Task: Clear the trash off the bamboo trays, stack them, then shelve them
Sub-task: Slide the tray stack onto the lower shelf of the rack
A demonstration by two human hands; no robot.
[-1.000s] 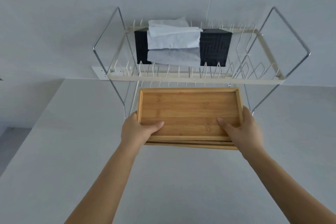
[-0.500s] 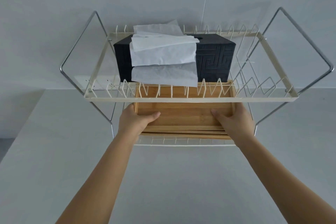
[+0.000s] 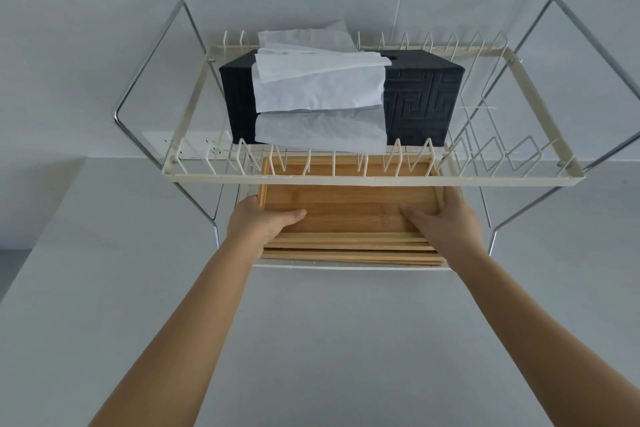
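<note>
A stack of bamboo trays (image 3: 349,208) lies on the lower tier of a white wire rack (image 3: 346,179), its near edge just inside the lower rail. My left hand (image 3: 258,222) grips the stack's near left corner, thumb lying on the top tray. On the opposite side my right hand (image 3: 441,220) holds the near right corner the same way. The top tray's inside is bare wood. The rack's upper tier hides the far part of the stack.
A black tissue box (image 3: 420,97) with white tissue (image 3: 318,94) draped over it sits on the rack's upper tier. Chrome side frames (image 3: 152,121) flank the rack. The rack stands on a white counter (image 3: 329,340) against a white wall; a socket strip (image 3: 187,146) is behind it.
Both hands have pushed the tray stack forward from in front of the rack onto its lower tier, under the upper shelf. The view has moved closer.
</note>
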